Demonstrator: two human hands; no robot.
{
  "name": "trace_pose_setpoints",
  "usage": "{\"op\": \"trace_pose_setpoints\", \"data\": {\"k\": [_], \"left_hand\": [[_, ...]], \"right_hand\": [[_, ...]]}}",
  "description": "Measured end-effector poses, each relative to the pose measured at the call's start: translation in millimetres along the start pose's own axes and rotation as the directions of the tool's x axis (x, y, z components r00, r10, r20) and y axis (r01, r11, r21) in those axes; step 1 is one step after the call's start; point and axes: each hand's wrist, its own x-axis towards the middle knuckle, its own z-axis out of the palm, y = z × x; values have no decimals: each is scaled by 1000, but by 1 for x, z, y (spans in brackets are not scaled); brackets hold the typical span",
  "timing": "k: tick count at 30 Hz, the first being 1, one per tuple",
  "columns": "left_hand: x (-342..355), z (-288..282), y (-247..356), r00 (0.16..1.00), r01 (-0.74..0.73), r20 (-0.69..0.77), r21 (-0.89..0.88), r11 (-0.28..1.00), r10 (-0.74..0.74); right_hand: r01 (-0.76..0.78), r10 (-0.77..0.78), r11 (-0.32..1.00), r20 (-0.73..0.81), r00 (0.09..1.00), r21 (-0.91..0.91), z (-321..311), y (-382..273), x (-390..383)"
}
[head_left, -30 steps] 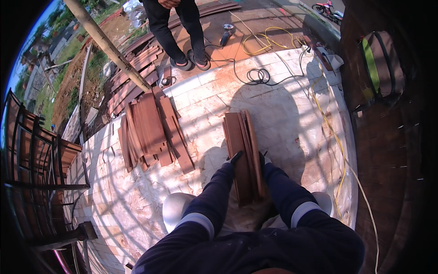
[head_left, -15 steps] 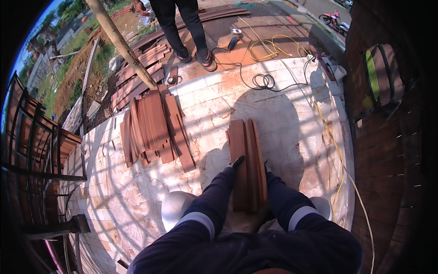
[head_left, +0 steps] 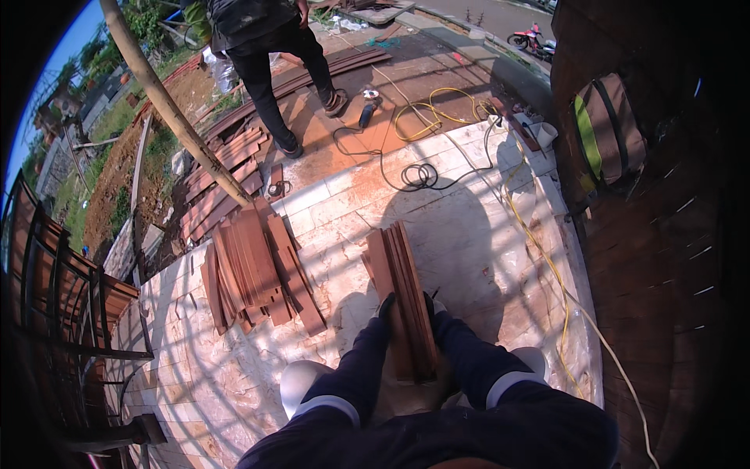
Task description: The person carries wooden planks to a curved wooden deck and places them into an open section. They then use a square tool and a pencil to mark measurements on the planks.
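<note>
On tiled floor [head_left: 344, 223] right of the plank pile [head_left: 246, 266], grips boards [head_left: 405, 305] between left hand [head_left: 385, 306] and right hand [head_left: 436, 306], aimed lengthwise forward, slightly left.

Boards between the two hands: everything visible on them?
Several long, narrow, reddish-brown boards, wood by the look, packed side by side. A broad face shows at left; mostly narrow edges at right. Far ends are uneven, and one piece juts out at far left. They point away, far end leaning slightly left. Left hand grips the left side, right hand the right. Floor contact unclear.
</note>
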Motion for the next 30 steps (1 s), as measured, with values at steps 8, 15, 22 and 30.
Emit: {"op": "trace_pose_setpoints", "data": {"k": [8, 15, 22, 30], "left_hand": [[-241, 104, 136, 995, -76, 60, -32, 997, 78], [-461, 149, 259, 996, -52, -66, 38, 998, 54], [-622, 217, 383, 1000, -13, -17, 274, 962, 18], [-699, 220, 435, 966, 101, 138, 575, 812, -219]], "right_hand": [[-59, 59, 995, -10, 998, -84, 97, -87, -198], [354, -389, 738, 67, 919, -575, 235, -120, -400], [520, -341, 653, 400, 851, -550, 316, -147, -510], [748, 82, 239, 781, 620, -619, 336, -200, -581]]}}
